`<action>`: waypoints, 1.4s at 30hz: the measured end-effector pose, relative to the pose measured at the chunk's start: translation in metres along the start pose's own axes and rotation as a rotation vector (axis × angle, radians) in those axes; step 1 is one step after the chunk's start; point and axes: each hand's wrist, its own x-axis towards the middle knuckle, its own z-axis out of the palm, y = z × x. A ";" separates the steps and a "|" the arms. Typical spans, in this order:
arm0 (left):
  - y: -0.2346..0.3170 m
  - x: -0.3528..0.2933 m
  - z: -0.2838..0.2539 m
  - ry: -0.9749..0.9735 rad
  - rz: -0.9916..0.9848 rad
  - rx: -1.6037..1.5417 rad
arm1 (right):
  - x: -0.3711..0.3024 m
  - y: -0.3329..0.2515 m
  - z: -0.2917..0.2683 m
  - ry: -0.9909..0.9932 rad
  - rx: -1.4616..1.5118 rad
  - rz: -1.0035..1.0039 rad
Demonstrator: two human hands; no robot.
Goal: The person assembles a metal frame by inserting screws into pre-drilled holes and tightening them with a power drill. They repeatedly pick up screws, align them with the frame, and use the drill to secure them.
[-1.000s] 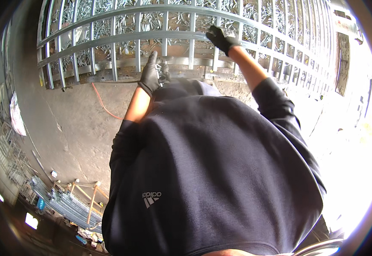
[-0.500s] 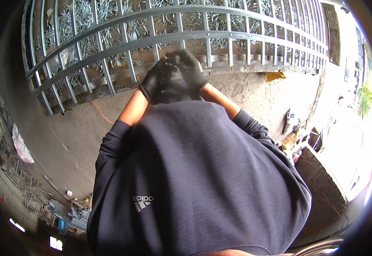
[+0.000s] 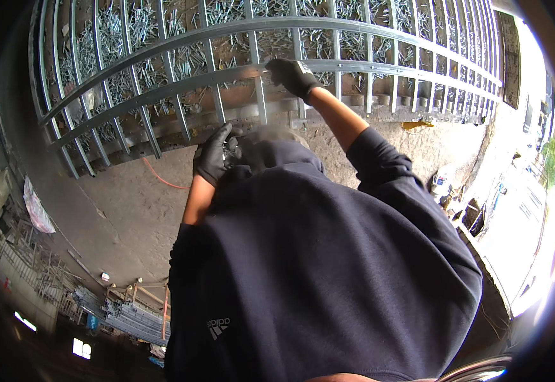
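Now the right hand (image 3: 294,77) had parted from the left hand (image 3: 213,156), likely shifting work to the metal frame (image 3: 334,26); whether it pinched anything was untellable. Below the frame, left fingers curled around small shiny pieces (image 3: 227,151).

Fasteners (image 3: 119,33) are spread beneath the 2 long rails (image 3: 277,23) of a barred railing (image 3: 335,48). At the nearer rail (image 3: 385,68) the right hand (image 3: 295,77) is placed; the left hand (image 3: 213,156) is held to its left, before the railing. Farther left, a cord (image 3: 157,176) is laid on the floor (image 3: 131,219).
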 end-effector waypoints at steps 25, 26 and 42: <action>0.009 0.000 -0.012 -0.026 0.057 -0.154 | 0.051 -0.056 0.004 -0.156 -0.645 0.161; 0.010 -0.003 -0.015 -0.037 0.065 -0.168 | 0.048 -0.063 0.006 -0.143 -0.719 0.012; 0.008 -0.003 -0.049 -0.123 0.036 -0.200 | 0.038 -0.101 0.045 -0.335 -1.328 -0.010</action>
